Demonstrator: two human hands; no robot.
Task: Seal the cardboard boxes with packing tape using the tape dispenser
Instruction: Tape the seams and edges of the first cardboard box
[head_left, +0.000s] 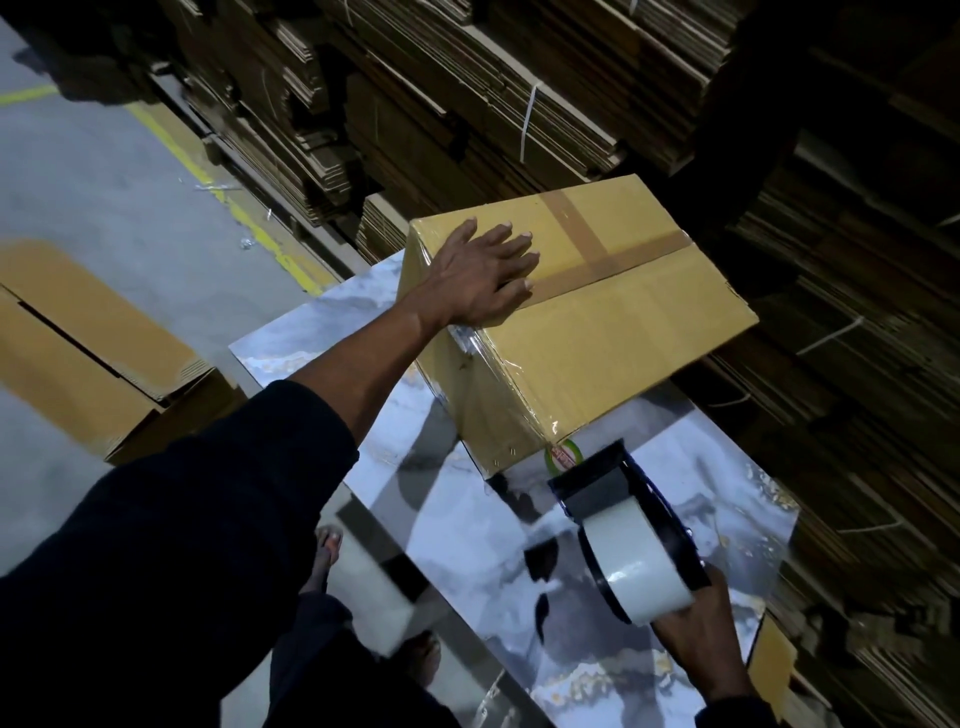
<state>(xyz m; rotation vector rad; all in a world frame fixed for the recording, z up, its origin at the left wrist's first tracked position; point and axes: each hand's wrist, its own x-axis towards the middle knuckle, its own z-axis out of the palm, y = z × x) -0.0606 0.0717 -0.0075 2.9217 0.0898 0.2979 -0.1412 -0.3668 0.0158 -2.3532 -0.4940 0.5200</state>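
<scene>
Your cardboard box (597, 322) sits on the far part of the marble-print table (467, 519), tilted w/ one corner toward you. It's smooth tan corrugated board; brown tape strips (597, 249) cross on the top face, and glossy clear tape wraps the near edges, wrinkled at the corner. A small round green-rimmed sticker (563, 457) shows on the bottom corner.

Your left hand (483, 275) lies flat on the box top, fingers straight and spread, pressing down, palm near the left edge.

Your right hand (696, 629) grips the tape dispenser (628, 519) from below, fingers curled round its handle. The dispenser is dark blue w/ a fat whitish tape roll (634, 566); its front end is touching or just beside the box's bottom corner, can't tell which.

The tabletop is glossy, grey-white w/ gold veins. Left on the grey floor (104, 182): flattened boxes (88, 353), yellow painted line (228, 202). Behind and right: tall stacks of flat corrugated sheets (519, 104), bundled w/ white strapping.
</scene>
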